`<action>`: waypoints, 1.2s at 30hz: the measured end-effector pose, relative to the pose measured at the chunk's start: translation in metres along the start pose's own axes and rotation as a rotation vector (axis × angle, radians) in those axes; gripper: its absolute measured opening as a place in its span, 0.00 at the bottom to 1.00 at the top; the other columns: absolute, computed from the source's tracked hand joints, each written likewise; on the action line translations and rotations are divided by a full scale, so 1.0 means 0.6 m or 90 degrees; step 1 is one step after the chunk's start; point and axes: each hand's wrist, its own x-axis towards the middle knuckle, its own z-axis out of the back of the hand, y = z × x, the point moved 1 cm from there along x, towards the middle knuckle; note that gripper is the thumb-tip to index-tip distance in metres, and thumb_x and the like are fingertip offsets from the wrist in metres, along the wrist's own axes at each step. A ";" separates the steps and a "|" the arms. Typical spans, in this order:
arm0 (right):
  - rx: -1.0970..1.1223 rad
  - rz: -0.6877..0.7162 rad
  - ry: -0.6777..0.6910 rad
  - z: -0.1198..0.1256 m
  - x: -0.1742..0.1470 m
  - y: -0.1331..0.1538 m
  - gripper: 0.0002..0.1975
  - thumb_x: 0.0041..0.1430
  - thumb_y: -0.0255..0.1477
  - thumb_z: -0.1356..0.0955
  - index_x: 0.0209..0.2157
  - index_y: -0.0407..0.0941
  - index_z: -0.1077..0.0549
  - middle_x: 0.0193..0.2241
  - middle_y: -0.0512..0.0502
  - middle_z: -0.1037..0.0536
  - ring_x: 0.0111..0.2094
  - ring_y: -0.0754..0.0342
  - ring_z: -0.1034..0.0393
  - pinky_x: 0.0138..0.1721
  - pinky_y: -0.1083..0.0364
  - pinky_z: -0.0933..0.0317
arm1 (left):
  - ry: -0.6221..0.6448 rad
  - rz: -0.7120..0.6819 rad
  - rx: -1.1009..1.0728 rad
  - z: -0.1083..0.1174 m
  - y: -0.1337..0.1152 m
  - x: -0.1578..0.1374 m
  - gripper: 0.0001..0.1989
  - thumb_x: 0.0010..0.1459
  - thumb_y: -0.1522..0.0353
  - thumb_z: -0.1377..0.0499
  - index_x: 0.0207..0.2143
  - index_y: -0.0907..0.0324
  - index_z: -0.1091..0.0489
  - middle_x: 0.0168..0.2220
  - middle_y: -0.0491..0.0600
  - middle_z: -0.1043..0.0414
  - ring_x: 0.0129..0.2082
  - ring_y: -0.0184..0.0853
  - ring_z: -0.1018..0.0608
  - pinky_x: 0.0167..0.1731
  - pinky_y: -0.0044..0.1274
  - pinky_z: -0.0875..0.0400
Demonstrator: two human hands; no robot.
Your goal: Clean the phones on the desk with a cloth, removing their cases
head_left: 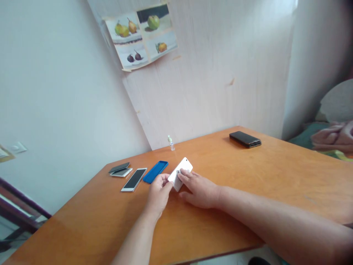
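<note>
A white smartphone (180,170) is tilted up above the table, its back with the camera hole facing me. My left hand (160,191) grips its lower left edge between thumb and fingers. Across the phone's back lie the fingers of my right hand (197,187), pressed together, with a small greyish thing (179,175) under the fingertips that I cannot make out. Just left of the phone is an open blue phone case (156,172). Beside that case, a white phone with a dark screen (134,180) lies face up.
Further left on the wooden table (91,209) rests another white phone (121,172) with a dark cover (119,167) partly over it. A small clear pump bottle (171,143) stands near the back edge. At the back right lies a black phone-like case (245,139). Fruit pictures (143,35) hang above.
</note>
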 end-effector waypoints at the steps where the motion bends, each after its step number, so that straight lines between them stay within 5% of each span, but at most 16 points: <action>1: -0.004 0.034 0.007 0.000 -0.002 0.007 0.34 0.60 0.39 0.36 0.64 0.37 0.43 0.65 0.30 0.45 0.64 0.38 0.48 0.64 0.43 0.53 | 0.003 0.007 -0.012 0.001 0.001 0.000 0.12 0.52 0.66 0.39 0.39 0.61 0.31 0.36 0.49 0.24 0.35 0.35 0.23 0.37 0.24 0.31; 14: -0.053 0.024 0.047 -0.013 0.002 -0.012 0.33 0.65 0.45 0.42 0.63 0.37 0.40 0.64 0.28 0.43 0.65 0.37 0.50 0.64 0.38 0.56 | -0.018 -0.008 0.132 0.000 0.031 0.007 0.13 0.50 0.65 0.38 0.40 0.60 0.29 0.35 0.50 0.24 0.36 0.39 0.23 0.37 0.26 0.32; 23: -0.052 0.018 0.049 -0.013 0.003 -0.017 0.31 0.67 0.45 0.43 0.63 0.40 0.40 0.64 0.31 0.42 0.65 0.38 0.50 0.64 0.37 0.57 | 0.010 -0.106 0.428 -0.001 0.021 0.003 0.19 0.42 0.64 0.33 0.39 0.55 0.29 0.41 0.51 0.28 0.45 0.45 0.28 0.43 0.29 0.36; 36: -0.070 0.032 0.079 -0.017 0.006 -0.038 0.32 0.67 0.47 0.45 0.64 0.42 0.41 0.64 0.34 0.41 0.66 0.40 0.50 0.64 0.37 0.58 | 0.013 -0.084 0.466 -0.001 0.026 -0.001 0.15 0.42 0.58 0.32 0.29 0.55 0.29 0.35 0.49 0.33 0.40 0.42 0.28 0.40 0.27 0.36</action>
